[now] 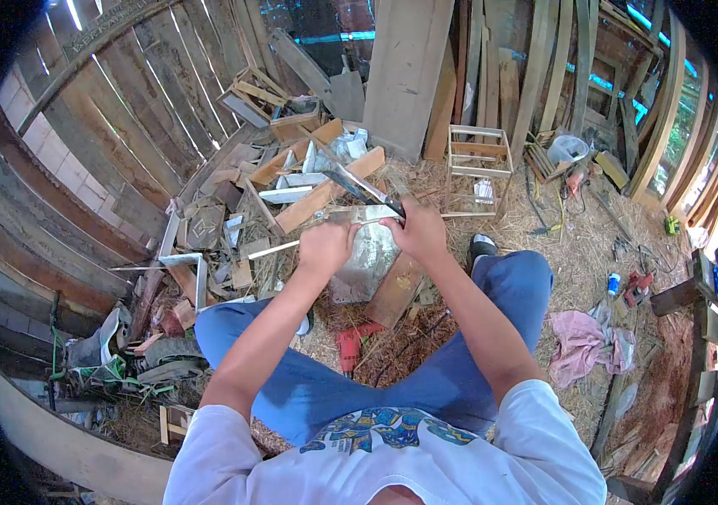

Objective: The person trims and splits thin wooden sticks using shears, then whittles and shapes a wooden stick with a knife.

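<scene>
My left hand [325, 247] is closed around a thin wooden strip [275, 249], which sticks out on both sides of my hands. In my right hand [420, 229] is the dark handle of a long-bladed knife [352, 184]. Its blade points up and left, above the strip. My right thumb is at the strip too, close to my left fingers; whether it presses on it I cannot tell. Below both hands lies a pale, worn board [367, 265], with a brown board [397, 290] beside it.
Scrap wood [317, 202] is heaped ahead and left. A small wooden frame [479, 151] stands ahead right. A red tool [349, 347] lies between my legs. On the right are a pink cloth [578, 345], a blue can [613, 283] and another red tool [638, 288].
</scene>
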A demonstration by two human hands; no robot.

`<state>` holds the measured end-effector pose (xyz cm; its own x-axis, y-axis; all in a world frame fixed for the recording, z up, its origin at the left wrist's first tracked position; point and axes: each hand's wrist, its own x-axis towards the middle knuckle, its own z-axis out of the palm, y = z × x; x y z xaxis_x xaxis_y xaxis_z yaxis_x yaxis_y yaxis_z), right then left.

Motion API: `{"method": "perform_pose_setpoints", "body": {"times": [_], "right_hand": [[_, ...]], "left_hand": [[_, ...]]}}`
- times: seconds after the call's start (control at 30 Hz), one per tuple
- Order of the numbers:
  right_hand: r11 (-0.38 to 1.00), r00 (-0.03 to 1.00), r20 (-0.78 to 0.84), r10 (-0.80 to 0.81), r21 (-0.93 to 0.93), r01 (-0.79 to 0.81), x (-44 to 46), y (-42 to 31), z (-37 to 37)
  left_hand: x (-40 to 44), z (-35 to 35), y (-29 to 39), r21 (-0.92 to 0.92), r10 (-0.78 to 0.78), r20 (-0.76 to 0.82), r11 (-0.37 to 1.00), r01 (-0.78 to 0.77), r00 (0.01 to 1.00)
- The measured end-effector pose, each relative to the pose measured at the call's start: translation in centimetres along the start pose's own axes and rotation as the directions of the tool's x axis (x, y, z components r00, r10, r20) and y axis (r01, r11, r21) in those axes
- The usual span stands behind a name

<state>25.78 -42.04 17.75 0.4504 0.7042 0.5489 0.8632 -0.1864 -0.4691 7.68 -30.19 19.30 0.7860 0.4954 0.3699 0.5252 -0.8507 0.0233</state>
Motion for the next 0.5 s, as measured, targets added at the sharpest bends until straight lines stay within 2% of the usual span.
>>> {"method": "perform_pose_setpoints", "body": {"times": [0.07,0.13,0.2,0.27,0.33,0.5], "right_hand": [[0.999,0.997,0.062,0.033,0.004,-0.034,-0.1,0.1,-0.1],[1.0,0.998,0.052,0.029,-0.01,-0.029,-0.3,0.4,0.1],[0.999,0.999,0.041,0.021,-0.025,-0.02,-0.5,0.5,0.4],[0.989,0.988,0.055,0.143,-0.054,-0.14,-0.5,0.6,0.9],[0.988,0.988,0.034,0.148,-0.038,-0.147,-0.3,0.7,0.4],[0.989,0.988,0.056,0.146,0.004,-0.146,0.5,2.2,-1.5]], "left_hand": [[-0.2,0.4,0.4,0.007,-0.018,-0.006,1.0,0.018,1.0],[-0.4,0.7,0.8,-0.009,-0.094,0.072,0.995,0.095,0.993],[-0.5,0.9,1.4,-0.014,-0.098,0.051,0.995,0.099,0.994],[-0.3,1.1,2.3,-0.019,-0.105,0.026,0.994,0.105,0.994],[0.0,1.4,3.4,-0.017,-0.186,0.034,0.982,0.187,0.982],[0.2,0.7,3.3,-0.15,-0.13,0.077,0.979,0.14,0.989]]}}
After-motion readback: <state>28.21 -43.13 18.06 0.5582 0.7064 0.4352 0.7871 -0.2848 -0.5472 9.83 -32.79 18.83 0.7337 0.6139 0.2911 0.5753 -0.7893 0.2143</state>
